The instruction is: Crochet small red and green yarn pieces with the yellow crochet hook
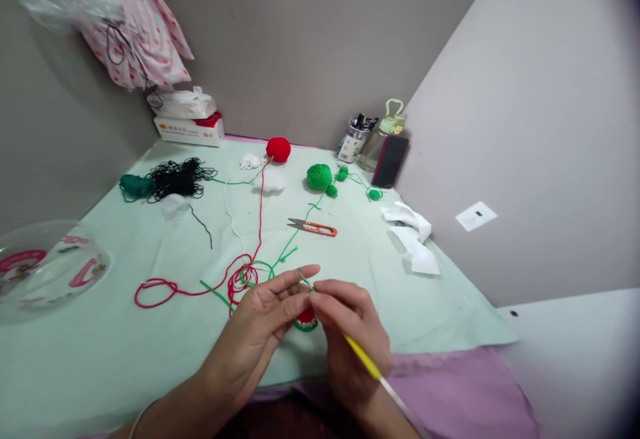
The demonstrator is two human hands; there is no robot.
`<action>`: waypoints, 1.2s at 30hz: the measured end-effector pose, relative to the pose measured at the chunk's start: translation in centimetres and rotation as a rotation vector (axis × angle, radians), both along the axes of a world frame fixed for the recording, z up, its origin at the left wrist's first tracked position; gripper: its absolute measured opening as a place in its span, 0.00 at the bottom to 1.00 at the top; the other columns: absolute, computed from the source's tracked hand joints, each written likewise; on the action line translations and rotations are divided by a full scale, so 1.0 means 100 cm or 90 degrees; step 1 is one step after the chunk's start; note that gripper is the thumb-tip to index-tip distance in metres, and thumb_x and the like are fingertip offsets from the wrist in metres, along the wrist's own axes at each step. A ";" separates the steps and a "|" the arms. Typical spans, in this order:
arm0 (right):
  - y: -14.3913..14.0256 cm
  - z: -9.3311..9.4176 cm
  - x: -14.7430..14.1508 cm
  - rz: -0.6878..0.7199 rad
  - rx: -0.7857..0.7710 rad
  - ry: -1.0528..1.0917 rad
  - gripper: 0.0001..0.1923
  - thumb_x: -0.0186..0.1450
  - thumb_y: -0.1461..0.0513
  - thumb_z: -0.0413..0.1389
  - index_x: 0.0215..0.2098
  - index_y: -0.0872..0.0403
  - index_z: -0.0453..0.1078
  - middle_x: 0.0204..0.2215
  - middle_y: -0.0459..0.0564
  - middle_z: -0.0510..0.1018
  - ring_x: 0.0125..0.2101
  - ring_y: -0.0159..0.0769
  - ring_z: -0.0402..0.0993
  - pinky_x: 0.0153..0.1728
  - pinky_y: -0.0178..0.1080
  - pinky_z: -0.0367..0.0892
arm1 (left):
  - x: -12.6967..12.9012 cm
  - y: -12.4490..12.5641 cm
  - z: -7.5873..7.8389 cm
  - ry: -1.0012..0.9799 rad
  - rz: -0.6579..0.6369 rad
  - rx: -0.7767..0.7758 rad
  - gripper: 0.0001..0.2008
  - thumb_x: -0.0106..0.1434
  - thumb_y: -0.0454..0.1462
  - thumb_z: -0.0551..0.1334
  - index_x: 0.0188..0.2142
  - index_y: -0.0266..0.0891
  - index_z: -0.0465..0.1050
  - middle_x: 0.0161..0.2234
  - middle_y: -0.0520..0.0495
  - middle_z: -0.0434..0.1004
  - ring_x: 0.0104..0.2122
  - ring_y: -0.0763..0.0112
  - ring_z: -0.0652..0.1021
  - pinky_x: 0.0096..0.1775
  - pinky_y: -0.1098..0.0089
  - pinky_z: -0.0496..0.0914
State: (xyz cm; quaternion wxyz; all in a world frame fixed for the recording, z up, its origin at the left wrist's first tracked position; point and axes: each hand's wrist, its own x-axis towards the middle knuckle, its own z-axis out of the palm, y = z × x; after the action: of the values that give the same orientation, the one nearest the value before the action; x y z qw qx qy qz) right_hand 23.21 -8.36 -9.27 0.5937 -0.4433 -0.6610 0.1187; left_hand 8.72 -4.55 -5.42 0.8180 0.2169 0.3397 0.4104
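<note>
- We're at the table [150, 359], its pale green cloth strewn with loose red yarn [165, 289] and green yarn [287, 252].
- Our left hand [265, 322] pinches the small red-and-green crochet piece [306, 319] just above the table's near edge, forefinger stretched out with green yarn over it.
- Our right hand [350, 332] is closed round the yellow hook [363, 357], tip at the piece.
- We judge we're mid-stitch on the green edging; next calls for catching the yarn cleanly.
- Snips [313, 227] lie well apart.
</note>
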 end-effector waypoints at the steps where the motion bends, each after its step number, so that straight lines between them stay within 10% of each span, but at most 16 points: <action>1: 0.001 0.003 0.000 0.007 -0.012 0.045 0.24 0.72 0.70 0.59 0.57 0.37 0.78 0.46 0.49 0.83 0.45 0.38 0.82 0.41 0.40 0.79 | -0.001 0.001 0.000 0.006 0.001 0.007 0.20 0.53 0.41 0.81 0.46 0.46 0.88 0.34 0.49 0.81 0.38 0.72 0.75 0.44 0.73 0.69; 9: 0.002 0.015 0.010 0.059 -0.092 0.182 0.13 0.74 0.66 0.57 0.48 0.44 0.82 0.38 0.48 0.85 0.38 0.37 0.80 0.42 0.42 0.76 | -0.011 0.006 -0.001 0.093 0.025 0.065 0.16 0.56 0.42 0.78 0.45 0.46 0.89 0.33 0.50 0.79 0.35 0.72 0.73 0.42 0.73 0.68; 18: 0.017 0.026 0.008 0.185 -0.311 0.556 0.07 0.69 0.57 0.65 0.36 0.51 0.84 0.32 0.50 0.81 0.29 0.32 0.76 0.20 0.28 0.71 | -0.010 0.006 -0.002 0.122 0.035 0.074 0.13 0.55 0.43 0.79 0.40 0.46 0.89 0.32 0.51 0.80 0.35 0.71 0.75 0.42 0.72 0.69; 36: 0.017 0.024 0.006 0.188 -0.365 0.603 0.09 0.66 0.55 0.68 0.35 0.52 0.84 0.30 0.49 0.80 0.24 0.26 0.69 0.17 0.24 0.63 | -0.011 0.005 -0.003 0.123 0.033 0.074 0.13 0.54 0.43 0.79 0.39 0.46 0.89 0.35 0.52 0.81 0.35 0.73 0.74 0.42 0.73 0.67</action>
State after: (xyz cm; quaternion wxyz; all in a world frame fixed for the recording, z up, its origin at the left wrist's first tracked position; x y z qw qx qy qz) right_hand 23.79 -6.69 -6.91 0.6580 -0.3880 -0.3193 0.5609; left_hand 7.64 -4.05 -5.69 0.7568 0.2936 0.3981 0.4273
